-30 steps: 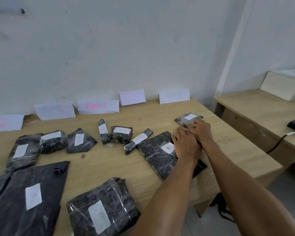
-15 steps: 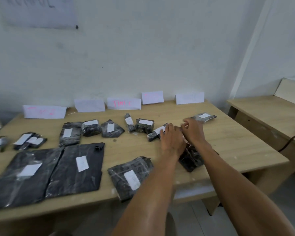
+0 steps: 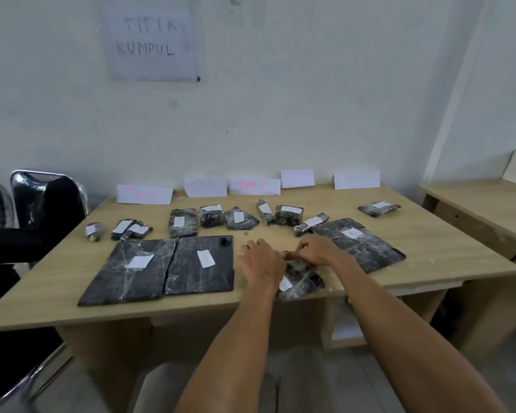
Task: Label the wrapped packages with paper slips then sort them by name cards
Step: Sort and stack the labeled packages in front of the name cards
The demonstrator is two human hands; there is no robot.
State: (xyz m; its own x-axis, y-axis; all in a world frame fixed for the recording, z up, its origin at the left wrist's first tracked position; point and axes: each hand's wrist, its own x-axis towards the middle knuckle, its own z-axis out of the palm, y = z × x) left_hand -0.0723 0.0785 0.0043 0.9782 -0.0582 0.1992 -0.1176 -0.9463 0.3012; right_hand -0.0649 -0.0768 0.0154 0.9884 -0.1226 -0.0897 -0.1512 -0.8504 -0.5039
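Package (image 3: 303, 283) with its slip (image 3: 285, 283) on, at the near edge of the surface (image 3: 429, 251), now has both hands, come over from the flat parcel (image 3: 361, 242): left hand (image 3: 261, 260) loose-fingered on it, right hand (image 3: 318, 251) fingers curled round its far end, probably for sorting.

Pale wall (image 3: 280, 114), taped sign (image 3: 151, 43), possibly chrome chair (image 3: 49, 198)

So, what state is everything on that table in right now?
front package, labelled, lying flat, being handled
left hand, open, fingers spread
right hand, fingers curled, gripping front package's far end
large flat packages, labelled, side by side
small packages, labelled, in a row
name cards, standing upright
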